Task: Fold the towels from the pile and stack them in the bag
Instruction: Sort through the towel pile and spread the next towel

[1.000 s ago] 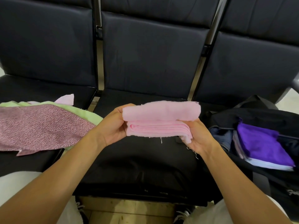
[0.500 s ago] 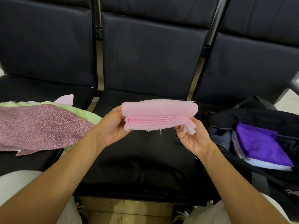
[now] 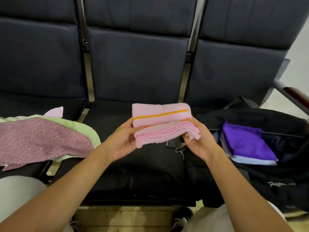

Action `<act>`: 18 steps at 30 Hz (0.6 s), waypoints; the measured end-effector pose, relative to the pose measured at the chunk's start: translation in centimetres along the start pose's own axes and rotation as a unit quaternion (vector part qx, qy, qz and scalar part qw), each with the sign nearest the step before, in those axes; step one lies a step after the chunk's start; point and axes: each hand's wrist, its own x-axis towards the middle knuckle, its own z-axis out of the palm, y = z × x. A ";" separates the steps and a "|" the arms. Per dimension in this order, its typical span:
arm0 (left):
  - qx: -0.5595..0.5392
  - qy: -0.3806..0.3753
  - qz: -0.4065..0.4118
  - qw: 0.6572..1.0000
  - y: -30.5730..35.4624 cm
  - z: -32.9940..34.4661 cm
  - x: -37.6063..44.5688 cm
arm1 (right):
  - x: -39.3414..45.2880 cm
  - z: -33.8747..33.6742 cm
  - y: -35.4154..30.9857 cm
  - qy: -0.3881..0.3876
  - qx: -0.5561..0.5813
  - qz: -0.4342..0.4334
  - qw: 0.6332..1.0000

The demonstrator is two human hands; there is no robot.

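A folded pink towel (image 3: 160, 121) with an orange stripe hangs above the middle seat, held between both hands. My left hand (image 3: 122, 141) grips its left end, thumb on top. At the right end my right hand (image 3: 199, 142) holds the layered edges from below. On the left seat lies the pile of towels (image 3: 41, 139), a mottled pink one over a light green one. The open black bag (image 3: 250, 118) sits on the right seat with a folded purple towel (image 3: 247, 143) on top of a stack inside.
Three black padded seats (image 3: 138, 69) with metal posts between them face me. A metal armrest (image 3: 291, 92) with a dark red top juts in at the far right. The bag's zipper pull (image 3: 180, 148) lies on the middle seat. My knees and shoes show at the bottom.
The pink towel has tilted toward me, so its top face with the orange stripe now shows. Both hands kept their hold and shifted slightly right.
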 end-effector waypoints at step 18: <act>0.088 -0.071 -0.031 0.993 -7.1 12.6 9.7 | -5.2 -12.1 -8.6 0.115 0.142 -0.084 0.980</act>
